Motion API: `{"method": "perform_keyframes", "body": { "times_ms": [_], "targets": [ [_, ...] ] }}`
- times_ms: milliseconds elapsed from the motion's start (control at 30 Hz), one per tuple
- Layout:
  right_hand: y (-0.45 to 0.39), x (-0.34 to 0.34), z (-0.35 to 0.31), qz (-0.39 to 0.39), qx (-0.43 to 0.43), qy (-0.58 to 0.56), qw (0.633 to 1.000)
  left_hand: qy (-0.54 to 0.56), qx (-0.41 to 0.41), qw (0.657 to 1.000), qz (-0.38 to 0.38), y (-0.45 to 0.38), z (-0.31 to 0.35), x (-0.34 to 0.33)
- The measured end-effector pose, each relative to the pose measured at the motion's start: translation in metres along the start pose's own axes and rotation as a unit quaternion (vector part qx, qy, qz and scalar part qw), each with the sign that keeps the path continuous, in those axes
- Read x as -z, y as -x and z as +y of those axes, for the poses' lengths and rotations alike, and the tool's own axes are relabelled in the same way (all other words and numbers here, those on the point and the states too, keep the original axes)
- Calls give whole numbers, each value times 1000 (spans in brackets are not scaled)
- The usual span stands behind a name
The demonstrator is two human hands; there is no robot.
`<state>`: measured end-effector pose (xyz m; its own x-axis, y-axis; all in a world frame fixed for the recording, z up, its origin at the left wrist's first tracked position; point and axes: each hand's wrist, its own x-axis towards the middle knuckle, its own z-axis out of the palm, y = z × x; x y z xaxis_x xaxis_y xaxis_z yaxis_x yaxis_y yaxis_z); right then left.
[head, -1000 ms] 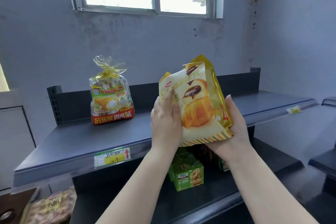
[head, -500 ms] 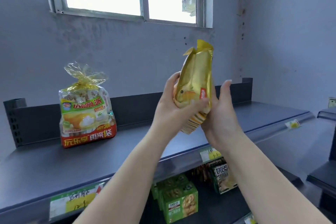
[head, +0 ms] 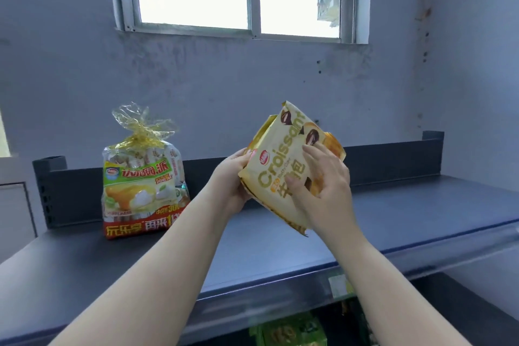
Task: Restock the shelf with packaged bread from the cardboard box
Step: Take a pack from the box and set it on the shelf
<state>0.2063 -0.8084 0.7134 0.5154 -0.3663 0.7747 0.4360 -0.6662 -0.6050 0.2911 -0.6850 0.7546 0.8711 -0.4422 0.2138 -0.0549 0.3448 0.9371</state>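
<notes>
Croissant pack (head: 283, 166) now turned front-on, printed face showing; half a second ago it was edge-on. Left hand (head: 234, 180) grips its left edge, right hand (head: 325, 191) curls over its front, both holding it above the shelf (head: 252, 250). One tied bread bag (head: 143, 177) stands left of the left hand. Two packs total up top.

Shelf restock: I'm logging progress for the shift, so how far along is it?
Early on. Done: one tied bag of cakes stands on the top shelf, near its left end. In hand: the croissant bag is tilted above the shelf, the left hand holding its side and the right hand on its front; not yet set down. Left: most of the shelf is bare; the cardboard box is out of view.
</notes>
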Motion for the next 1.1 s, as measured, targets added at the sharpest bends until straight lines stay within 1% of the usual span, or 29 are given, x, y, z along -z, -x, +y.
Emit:
{"method": "perform_keyframes", "body": {
  "times_ms": [67,100,133,200,233,267,300,367,467,500,567,600,667,700,733,800,867,933,1100],
  "targets": [
    [-11,11,10,-13,-2,52,999,-56,12,998,7,-6,2,0],
    [-20,18,14,-34,-16,82,996,-89,18,996,8,-8,3,0],
    [-30,26,20,-66,-42,87,993,-124,23,992,7,-10,2,-1],
    [-48,39,31,-148,-115,19,982,-183,35,982,-1,-15,-2,-7],
    [-53,42,39,-184,-141,-15,973,-202,42,978,2,-18,-6,-12],
    [-55,43,48,-203,-152,-32,967,-215,45,976,10,-20,-11,-17],
    [-55,42,58,-204,-154,-38,966,-216,47,975,23,-22,-16,-24],
    [-51,37,80,-181,-153,-58,970,-222,47,972,66,-27,-26,-37],
    [-43,34,110,-147,-159,-107,970,-303,5,945,122,-37,-26,-45],
    [-44,35,115,-137,-153,-109,972,-324,-8,937,133,-36,-23,-45],
    [-48,37,121,-134,-123,-73,981,-362,-11,923,128,-27,-24,-43],
    [-50,39,123,-138,-99,-48,984,-402,-22,909,111,-18,-32,-42],
    [-49,40,124,-170,-46,5,984,-505,-64,857,74,3,-59,-43],
    [-48,40,124,-199,-19,43,979,-548,-87,829,66,10,-73,-44],
    [-47,40,123,-234,6,95,968,-582,-103,803,75,11,-83,-44],
    [-50,40,124,-284,28,186,940,-618,-114,771,107,1,-88,-42],
    [-59,39,126,-298,15,221,929,-629,-97,762,121,-16,-83,-41],
    [-69,35,131,-294,-4,233,927,-640,-80,756,115,-33,-79,-40],
    [-97,15,155,-297,-38,249,921,-681,-57,720,122,-74,-78,-37]
  ]
}}
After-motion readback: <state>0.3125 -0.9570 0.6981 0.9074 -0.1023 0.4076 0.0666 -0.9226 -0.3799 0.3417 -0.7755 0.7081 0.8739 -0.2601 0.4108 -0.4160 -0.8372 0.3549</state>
